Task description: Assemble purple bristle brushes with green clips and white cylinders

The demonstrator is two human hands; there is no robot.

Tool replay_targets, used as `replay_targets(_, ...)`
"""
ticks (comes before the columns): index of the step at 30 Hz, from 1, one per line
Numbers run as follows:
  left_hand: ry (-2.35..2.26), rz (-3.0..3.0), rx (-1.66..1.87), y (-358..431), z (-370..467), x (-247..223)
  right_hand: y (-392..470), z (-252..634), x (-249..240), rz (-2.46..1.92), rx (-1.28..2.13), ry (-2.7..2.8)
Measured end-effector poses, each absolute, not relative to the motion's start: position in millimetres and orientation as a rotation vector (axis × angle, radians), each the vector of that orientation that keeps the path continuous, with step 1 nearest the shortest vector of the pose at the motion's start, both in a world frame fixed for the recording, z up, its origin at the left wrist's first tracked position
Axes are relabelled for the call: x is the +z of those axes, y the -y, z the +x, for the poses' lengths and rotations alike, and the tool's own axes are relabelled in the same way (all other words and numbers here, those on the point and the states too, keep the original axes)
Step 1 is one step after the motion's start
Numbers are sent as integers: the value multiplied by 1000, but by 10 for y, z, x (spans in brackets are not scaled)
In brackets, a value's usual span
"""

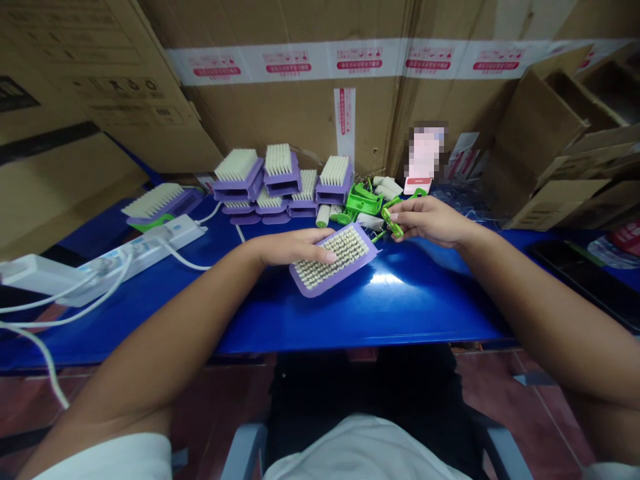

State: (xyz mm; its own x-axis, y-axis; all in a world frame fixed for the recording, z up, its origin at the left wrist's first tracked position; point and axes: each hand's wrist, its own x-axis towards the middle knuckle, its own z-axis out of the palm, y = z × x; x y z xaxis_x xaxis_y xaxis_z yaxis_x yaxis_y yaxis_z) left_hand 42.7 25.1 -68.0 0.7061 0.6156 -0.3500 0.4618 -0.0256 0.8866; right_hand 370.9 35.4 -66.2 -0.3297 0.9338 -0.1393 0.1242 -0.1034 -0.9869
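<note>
In the head view, my left hand [300, 248] grips a purple brush [336, 259] by its edge. Its pale bristles face up, with the thumb lying over them. To the right, my right hand [425, 220] pinches a small bright green plastic part [393, 224] between thumb and fingertips, a little apart from the brush. Behind both hands lies a pile of green plastic pieces [364, 201], mixed with white rollers [387, 188] and thin metal springs.
Several purple brushes [239, 175] are stacked against the cardboard box wall [295, 107]. Another brush [160, 203] lies behind a white power strip [135, 257] with cables. On the right are a dark phone-like slab [585, 280] and open cartons [545, 133].
</note>
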Motion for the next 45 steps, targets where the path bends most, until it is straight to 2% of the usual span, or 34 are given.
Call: replay_targets(45,-913,1661,128,-246,438,-668,-334,3656,-699,-1182,1554,1534)
